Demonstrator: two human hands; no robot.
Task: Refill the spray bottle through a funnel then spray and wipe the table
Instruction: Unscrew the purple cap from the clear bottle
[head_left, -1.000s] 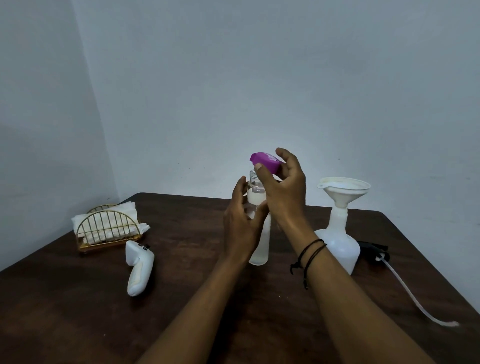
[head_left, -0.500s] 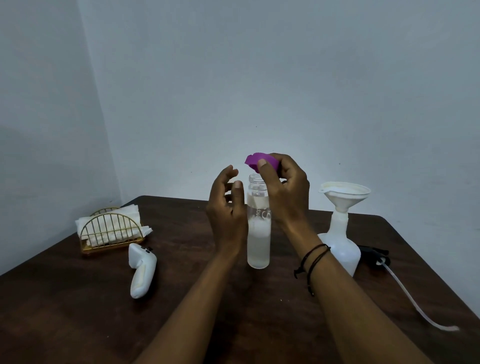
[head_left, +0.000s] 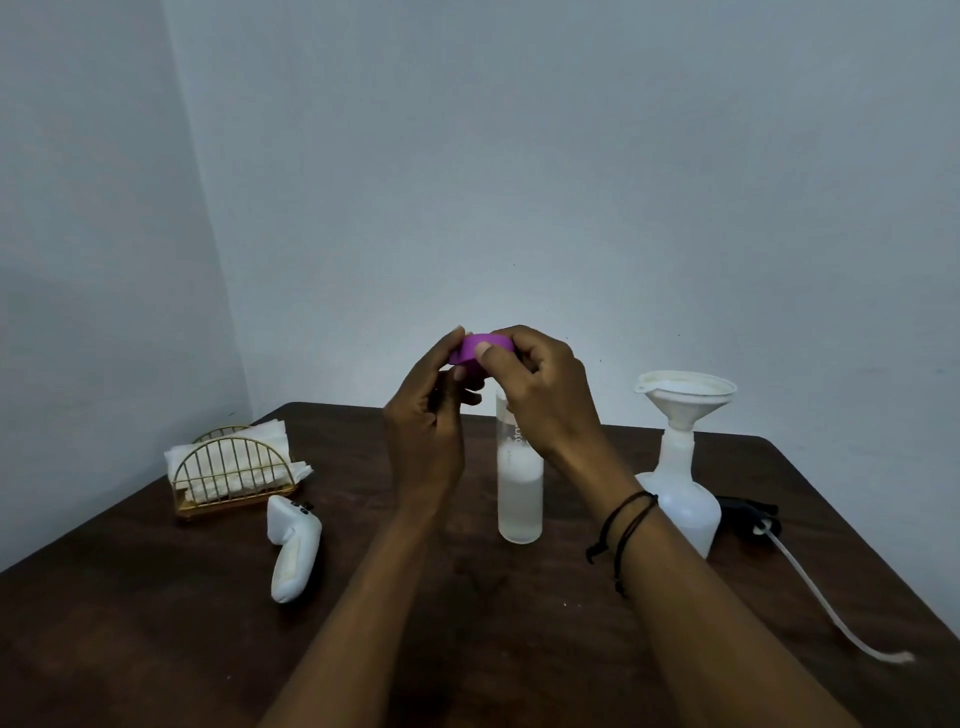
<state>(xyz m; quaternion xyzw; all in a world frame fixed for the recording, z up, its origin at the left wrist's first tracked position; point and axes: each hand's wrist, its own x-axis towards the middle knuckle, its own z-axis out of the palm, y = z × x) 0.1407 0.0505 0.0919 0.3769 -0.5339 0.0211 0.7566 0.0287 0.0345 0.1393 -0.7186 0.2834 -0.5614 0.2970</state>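
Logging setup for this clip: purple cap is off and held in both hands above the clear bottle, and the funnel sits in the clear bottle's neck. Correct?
Not quite. The head view shows the funnel in the white spray bottle, not the clear bottle. The rest stands.

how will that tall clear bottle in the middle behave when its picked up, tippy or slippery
The clear bottle is tall on a narrow base, so a sideways nudge could probably tip it. It looks over half full, so likely fairly heavy. Its purple cap is off, so tilting would spill. Its smooth wall may be slippery.
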